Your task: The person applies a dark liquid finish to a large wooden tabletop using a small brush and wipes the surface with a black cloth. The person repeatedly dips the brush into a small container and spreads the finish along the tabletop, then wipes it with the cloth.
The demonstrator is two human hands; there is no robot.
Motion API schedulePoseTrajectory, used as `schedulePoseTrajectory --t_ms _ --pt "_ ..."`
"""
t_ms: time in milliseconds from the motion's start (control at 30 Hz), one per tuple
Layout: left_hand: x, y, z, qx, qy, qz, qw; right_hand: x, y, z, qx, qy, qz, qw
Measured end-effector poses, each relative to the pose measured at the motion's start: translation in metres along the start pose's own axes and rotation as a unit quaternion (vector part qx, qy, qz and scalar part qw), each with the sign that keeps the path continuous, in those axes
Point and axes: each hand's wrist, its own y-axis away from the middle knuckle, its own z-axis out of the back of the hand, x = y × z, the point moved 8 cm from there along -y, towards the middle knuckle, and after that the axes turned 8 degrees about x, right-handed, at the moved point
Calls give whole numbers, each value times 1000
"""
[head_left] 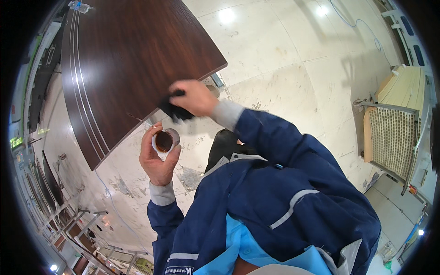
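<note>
My left hand (156, 161) is wrapped round a small white cup (173, 135) with dark brown liquid (163, 141) inside. A thin stick-like tool (136, 118) juts out past the fingertips of that hand, over the panel's edge; its exact kind is unclear. Close by, my right hand (196, 96) grips a bunched black cloth (175, 111) at the near edge of a dark brown wood-grain panel (146, 46). Motion blurs this hand and the cloth, and whether the cloth touches the panel I cannot tell. Three pale lines run along the panel's left side.
At the panel's far left corner lies a clear plastic bottle (79, 6). A cart with a perforated beige side (393, 140) stands at the right. Metal racks (68, 220) fill the lower left. Thin blue hoses (357, 22) trail across the pale, scuffed floor (275, 50).
</note>
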Motion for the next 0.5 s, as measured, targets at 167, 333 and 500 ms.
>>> schedulePoseTrajectory --t_ms 167,333,500 --pt "-3 23 3 41 3 -2 999 65 -24 7 -156 -69 106 980" --pt "2 20 0 127 -14 -10 992 39 57 -61 177 -280 -32 943" --pt "16 5 -9 277 13 -23 960 12 93 -79 103 -410 -93 901"
